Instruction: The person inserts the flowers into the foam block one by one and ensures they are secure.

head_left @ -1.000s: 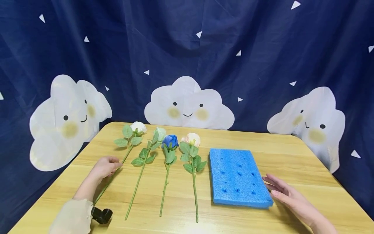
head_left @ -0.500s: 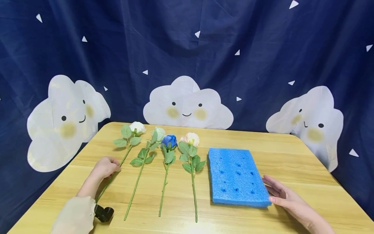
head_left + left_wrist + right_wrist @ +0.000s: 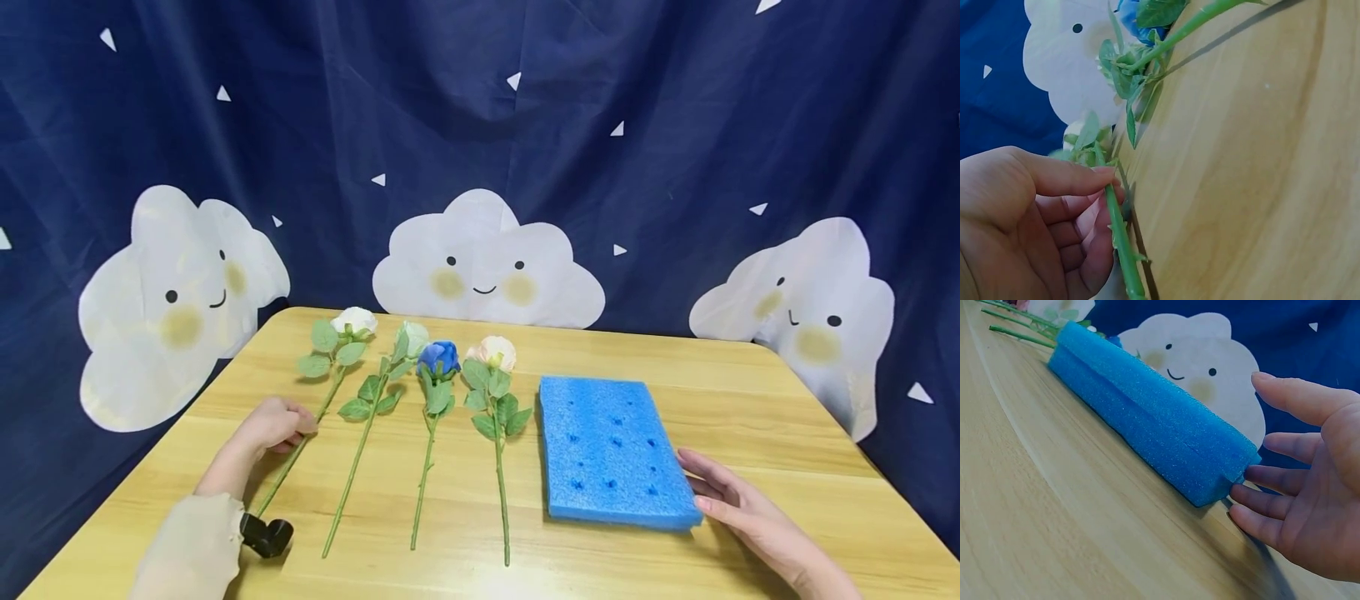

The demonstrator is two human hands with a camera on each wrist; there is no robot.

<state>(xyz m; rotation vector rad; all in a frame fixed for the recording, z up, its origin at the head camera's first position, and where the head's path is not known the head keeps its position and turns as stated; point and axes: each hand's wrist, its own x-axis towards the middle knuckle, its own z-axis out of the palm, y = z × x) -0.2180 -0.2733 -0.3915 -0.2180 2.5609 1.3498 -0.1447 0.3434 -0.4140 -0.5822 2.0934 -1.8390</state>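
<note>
My left hand (image 3: 276,423) pinches the thorny green stem (image 3: 1121,244) of the leftmost artificial rose, whose white bloom (image 3: 354,322) points to the back of the table. In the left wrist view, thumb and index finger meet on that stem, the other fingers curled beneath. On the right lies a thick blue foam block (image 3: 607,458) with several small holes in its top. My right hand (image 3: 742,504) is beside the block's right edge. Its fingers (image 3: 1260,503) are loosely spread in the right wrist view, with fingertips right at the block's end and the thumb raised apart.
Between left hand and foam lie three more roses in a row: pale green (image 3: 411,340), blue (image 3: 438,358) and pale pink (image 3: 495,354), stems toward me. The wooden table (image 3: 600,567) ends at a dark blue curtain (image 3: 450,100) with clouds printed on it.
My right hand has come slightly closer to the foam block's edge. The left hand stays at the white rose's stem, its fingers a little more curled. The head view has shifted slightly.
</note>
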